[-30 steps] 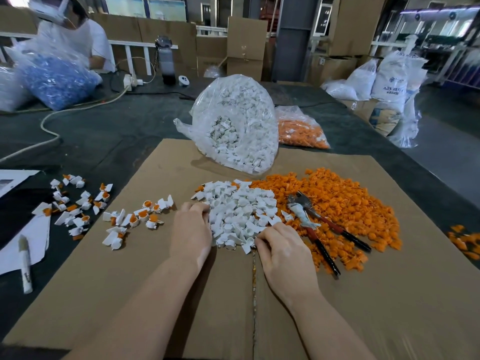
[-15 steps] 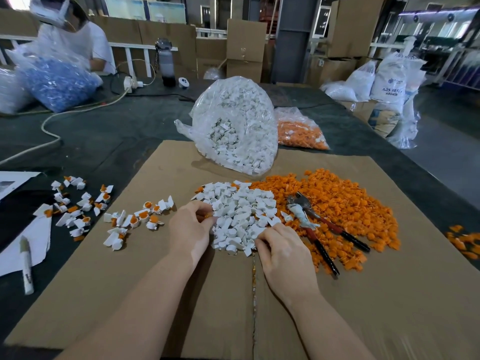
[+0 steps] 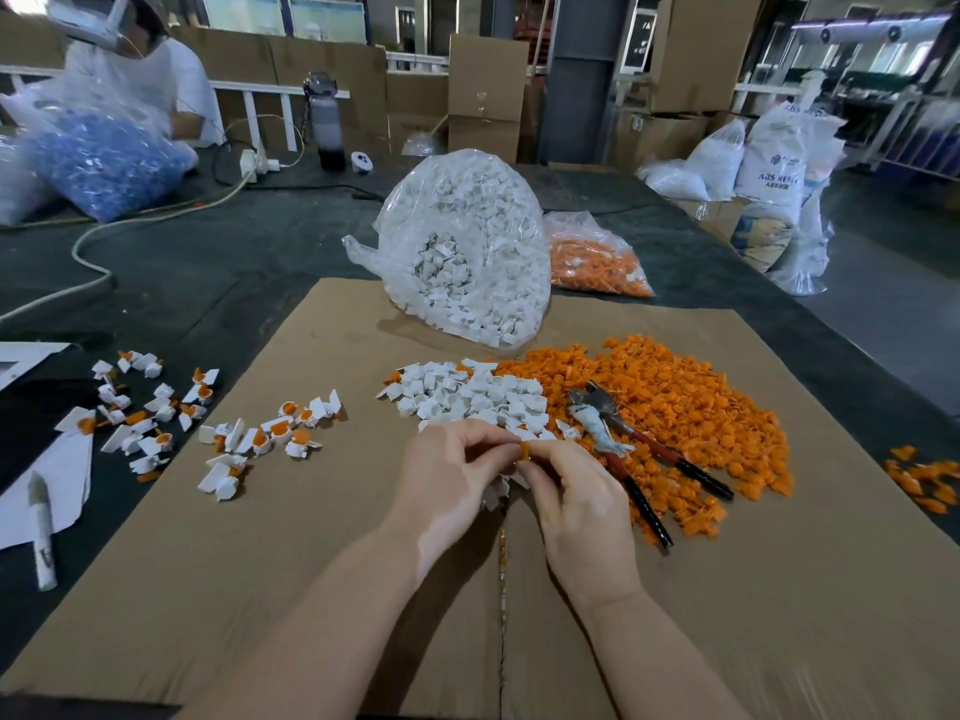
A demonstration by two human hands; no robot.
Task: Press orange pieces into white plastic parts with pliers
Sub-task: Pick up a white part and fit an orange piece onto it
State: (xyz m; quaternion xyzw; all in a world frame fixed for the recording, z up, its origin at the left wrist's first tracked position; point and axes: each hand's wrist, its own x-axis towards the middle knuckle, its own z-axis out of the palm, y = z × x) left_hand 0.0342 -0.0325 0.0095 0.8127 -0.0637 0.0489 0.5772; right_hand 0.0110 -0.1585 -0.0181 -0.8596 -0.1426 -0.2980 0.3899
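My left hand [image 3: 447, 472] and my right hand [image 3: 574, 493] meet just in front of a pile of white plastic parts [image 3: 467, 397] on the cardboard sheet [image 3: 311, 589]. Between their fingertips sits a small orange piece [image 3: 523, 452]; my right hand pinches it. My left hand's fingers curl around something, and a white part [image 3: 496, 491] shows below them. Right of the white pile spreads a heap of loose orange pieces [image 3: 675, 397]. The pliers [image 3: 623, 439], with red and black handles, lie on that heap, untouched.
Finished white-and-orange parts [image 3: 260, 439] lie scattered at the left. A clear bag of white parts [image 3: 467, 252] and a bag of orange pieces [image 3: 597, 262] stand behind. A marker [image 3: 44, 532] lies on paper far left. Another person [image 3: 135, 59] works at the back left.
Both hands left the white pile's near edge, rose and came together in front of it. An orange piece now shows between the fingertips.
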